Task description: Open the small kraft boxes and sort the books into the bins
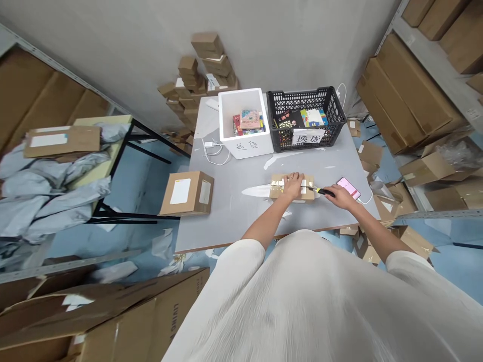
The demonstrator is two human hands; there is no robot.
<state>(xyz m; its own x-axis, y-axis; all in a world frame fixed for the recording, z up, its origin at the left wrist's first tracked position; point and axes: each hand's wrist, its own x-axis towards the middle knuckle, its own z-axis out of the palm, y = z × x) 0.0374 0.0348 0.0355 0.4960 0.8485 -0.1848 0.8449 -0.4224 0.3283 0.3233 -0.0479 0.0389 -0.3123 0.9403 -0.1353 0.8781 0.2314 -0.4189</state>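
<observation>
A small taped cardboard box lies on the grey table near its front edge. My left hand rests on top of the box with its fingers spread. Closed round the black and yellow handle of a utility knife is my right hand, just right of the box. The knife points left and its front end is over the top of the box. A phone with a lit pink screen lies beside my right hand, a white cable attached.
Behind the box stand a white foam bin and a black crate, both holding books. A larger carton sits at the table's left edge. Shelves with cartons flank the right, and grey parcels lie on a left table.
</observation>
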